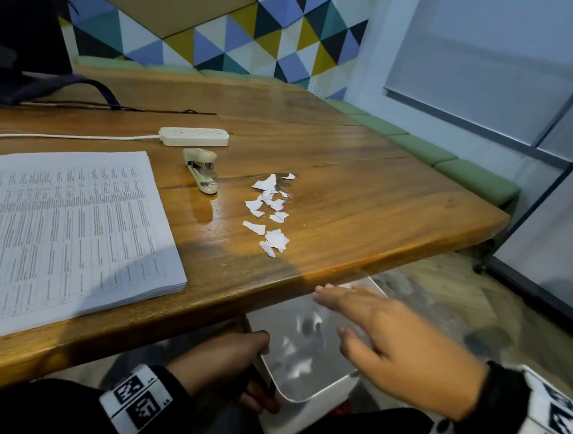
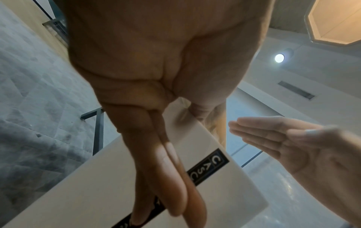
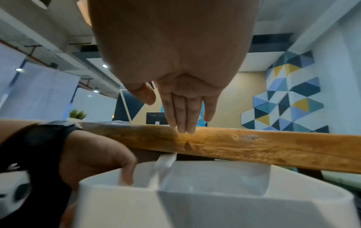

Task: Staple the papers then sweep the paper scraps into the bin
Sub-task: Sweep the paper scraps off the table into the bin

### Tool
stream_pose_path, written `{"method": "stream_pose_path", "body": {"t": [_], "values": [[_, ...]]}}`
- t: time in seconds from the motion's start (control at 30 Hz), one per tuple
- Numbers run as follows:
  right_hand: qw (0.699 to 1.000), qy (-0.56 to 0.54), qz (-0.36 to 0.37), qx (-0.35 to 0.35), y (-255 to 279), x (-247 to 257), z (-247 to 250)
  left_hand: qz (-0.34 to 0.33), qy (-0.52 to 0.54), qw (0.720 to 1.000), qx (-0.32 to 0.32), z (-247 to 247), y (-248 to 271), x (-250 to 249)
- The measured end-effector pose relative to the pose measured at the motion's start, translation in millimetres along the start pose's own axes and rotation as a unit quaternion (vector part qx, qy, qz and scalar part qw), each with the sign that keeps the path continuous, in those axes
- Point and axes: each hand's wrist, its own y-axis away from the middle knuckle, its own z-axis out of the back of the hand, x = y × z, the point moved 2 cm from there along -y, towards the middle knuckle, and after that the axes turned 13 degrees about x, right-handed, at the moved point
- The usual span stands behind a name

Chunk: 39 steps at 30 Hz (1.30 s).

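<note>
A stack of printed papers [image 1: 66, 230] lies at the table's left, with a beige stapler [image 1: 202, 172] just beyond its far right corner. Several torn white paper scraps [image 1: 270, 211] are strewn right of the stapler, back from the near edge. Below that edge my left hand [image 1: 240, 359] grips the rim of a white bin [image 1: 297, 417], thumb inside and fingers on the outer wall [image 2: 97, 177]. My right hand [image 1: 356, 314] hovers flat above the bin's mouth [image 3: 195, 208], holding nothing, its fingertips [image 3: 183, 129] at the table edge [image 3: 254, 146]. Blurred pale bits show inside the bin.
A white power strip [image 1: 194, 137] with its cable lies behind the stapler. A dark bag [image 1: 18, 79] sits at the back left of the wooden table [image 1: 352, 174]. Green bench cushions [image 1: 474, 179] run along the far right side, with floor below.
</note>
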Motion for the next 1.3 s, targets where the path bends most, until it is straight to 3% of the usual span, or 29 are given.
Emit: {"method": "stream_pose_path", "body": {"t": [0.13, 0.27, 0.4, 0.57, 0.73, 0.9, 1.03, 1.2, 1.3], "values": [[0.993, 0.005, -0.027, -0.118, -26.6, -24.0, 32.6, 0.001, 0.004, 1.0, -0.01, 0.3, 0.4, 2.0], [0.999, 0.011, -0.01, -0.038, -85.2, -30.2, 52.2, 0.014, -0.009, 1.0, -0.02, 0.2, 3.0, 1.4], [0.999, 0.009, 0.032, 0.027, -115.9, -4.6, 41.3, 0.016, 0.014, 1.0, -0.017, 3.0, 8.8, 1.7], [0.996, -0.011, 0.078, 0.041, -81.0, 10.5, 10.3, 0.012, 0.025, 0.999, -0.018, 11.0, 10.6, 5.7], [0.997, 0.027, 0.069, 0.039, -20.7, 10.7, 6.8, 0.002, 0.018, 0.999, -0.035, 16.3, 14.1, 7.0], [0.994, -0.009, 0.063, -0.094, -20.8, 4.1, 23.9, 0.004, 0.013, 0.999, -0.043, 16.4, 18.0, 6.9], [0.988, -0.086, -0.018, -0.124, -66.3, -39.8, 55.9, 0.013, 0.015, 0.999, -0.029, 10.0, 20.1, 3.5], [0.972, -0.13, -0.197, -0.012, -127.3, -123.8, 80.8, 0.011, 0.008, 1.0, -0.027, 8.8, 14.8, 2.9], [0.969, -0.123, -0.214, 0.022, -134.4, -143.1, 82.3, 0.03, 0.009, 0.999, -0.008, 10.7, 13.7, 2.7]]}}
